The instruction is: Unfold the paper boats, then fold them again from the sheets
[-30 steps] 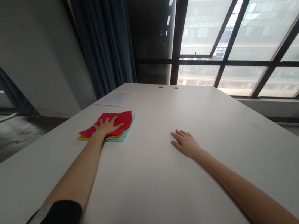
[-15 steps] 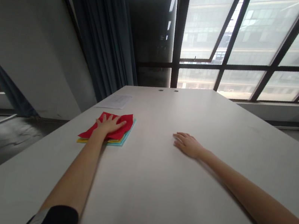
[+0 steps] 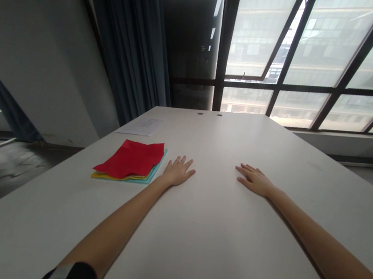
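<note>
My left hand lies palm down on the white table, fingers spread, just right of a stack of coloured sheets. On top of that stack is a creased red sheet that looks like cloth or felt. Below it, the edges of a yellow sheet and a light blue sheet stick out. Farther right, my right hand rests on the tabletop with its fingers stretched out towards the left. Neither hand holds anything.
A sheet of white paper with faint print lies behind the stack at the left edge. Two small dark round spots mark the table's far end. Beyond stand a dark blue curtain and framed windows.
My left hand has left the red sheet and moved right onto the bare tabletop. My right hand has shifted a little to the right. The stack stays in place.
</note>
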